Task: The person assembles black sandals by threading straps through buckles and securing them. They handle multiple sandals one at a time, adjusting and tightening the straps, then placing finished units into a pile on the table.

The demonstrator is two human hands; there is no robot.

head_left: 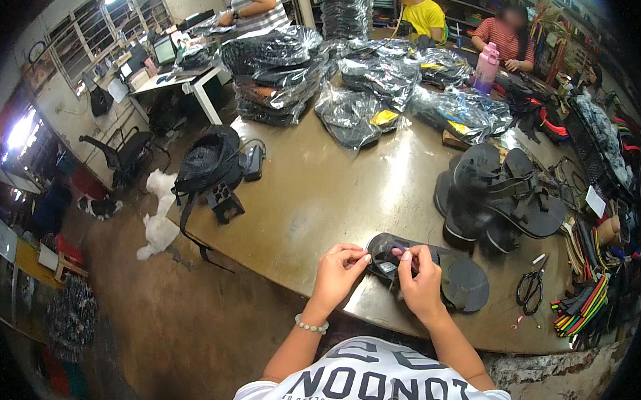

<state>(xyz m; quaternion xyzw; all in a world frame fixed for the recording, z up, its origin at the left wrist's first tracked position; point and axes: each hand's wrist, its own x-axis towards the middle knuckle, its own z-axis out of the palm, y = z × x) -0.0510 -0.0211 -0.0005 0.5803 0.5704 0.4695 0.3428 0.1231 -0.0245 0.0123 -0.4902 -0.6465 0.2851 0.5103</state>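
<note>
A black sandal (383, 244) lies flat near the table's front edge, with a small pale label on its footbed. My left hand (337, 275) is closed in a pinch at the sandal's left end; whatever its fingertips hold is too small to name. Over the middle of the sandal, my right hand (421, 280) pinches with thumb and forefinger by the dark strap, and the fingers hide what they grip. Partly behind the right hand, a second black sandal (466, 283) rests on the table.
A heap of black sandals (490, 191) stands to the right, beyond scissors (530, 290) and colourful strap bundles (584, 311). Plastic-wrapped packages (277, 72) and a pink bottle (486, 68) fill the far side. A black bag (210, 162) sits at the left edge. Several people work beyond.
</note>
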